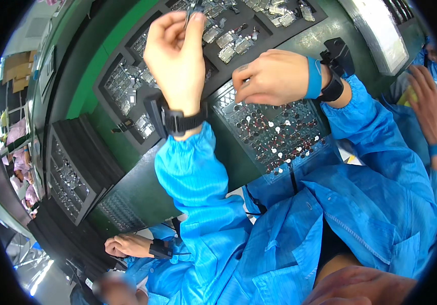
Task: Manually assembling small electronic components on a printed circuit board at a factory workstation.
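My left hand (176, 56) is raised over a black foam tray (259, 25) at the top. Between its thumb and fingertips is a small dark electronic part (193, 8), cut off by the upper edge of the picture. My right hand (274, 77) hovers at the far edge of a clear plastic tray (222, 101), its fingers curled together in a pinch. What those fingers hold, if anything, I cannot make out. Many small round black and white parts with thin red wires (271, 123) lie in the clear tray. Silvery metal modules (233, 44) fill the foam tray's compartments.
Left of me stands a stack of black foam trays (89, 147), with metal parts in the top one. A bundle of clear trays (381, 35) lies at the upper right. Co-workers' hands show at the right (428, 104) and lower left (131, 245). The table (147, 188) is green.
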`<move>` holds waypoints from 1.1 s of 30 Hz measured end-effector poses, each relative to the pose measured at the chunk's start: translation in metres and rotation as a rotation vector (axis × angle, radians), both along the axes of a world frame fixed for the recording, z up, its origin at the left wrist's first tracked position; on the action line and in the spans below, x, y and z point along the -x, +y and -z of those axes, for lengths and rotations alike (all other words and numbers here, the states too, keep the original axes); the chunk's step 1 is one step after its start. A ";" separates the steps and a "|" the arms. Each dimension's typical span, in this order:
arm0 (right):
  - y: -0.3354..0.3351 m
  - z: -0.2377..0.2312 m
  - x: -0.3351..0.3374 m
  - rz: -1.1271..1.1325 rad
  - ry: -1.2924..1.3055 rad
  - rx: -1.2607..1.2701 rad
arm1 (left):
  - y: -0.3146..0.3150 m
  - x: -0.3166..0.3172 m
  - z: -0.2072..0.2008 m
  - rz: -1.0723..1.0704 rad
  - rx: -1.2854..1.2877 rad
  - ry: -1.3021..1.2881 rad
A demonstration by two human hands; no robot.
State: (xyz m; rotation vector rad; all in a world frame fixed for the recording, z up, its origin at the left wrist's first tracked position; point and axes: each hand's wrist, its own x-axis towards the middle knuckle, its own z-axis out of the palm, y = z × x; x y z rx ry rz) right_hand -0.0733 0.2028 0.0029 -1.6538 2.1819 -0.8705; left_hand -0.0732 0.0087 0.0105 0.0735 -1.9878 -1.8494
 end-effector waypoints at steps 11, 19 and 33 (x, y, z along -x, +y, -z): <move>-0.005 0.008 -0.011 0.045 0.216 -0.104 | 0.000 -0.036 0.022 0.114 -0.112 0.051; -0.003 -0.010 0.008 0.043 -0.164 0.146 | -0.002 -0.045 0.019 0.043 -0.077 0.057; 0.010 -0.001 0.031 0.459 -0.711 0.523 | 0.001 -0.047 0.017 0.138 0.129 0.006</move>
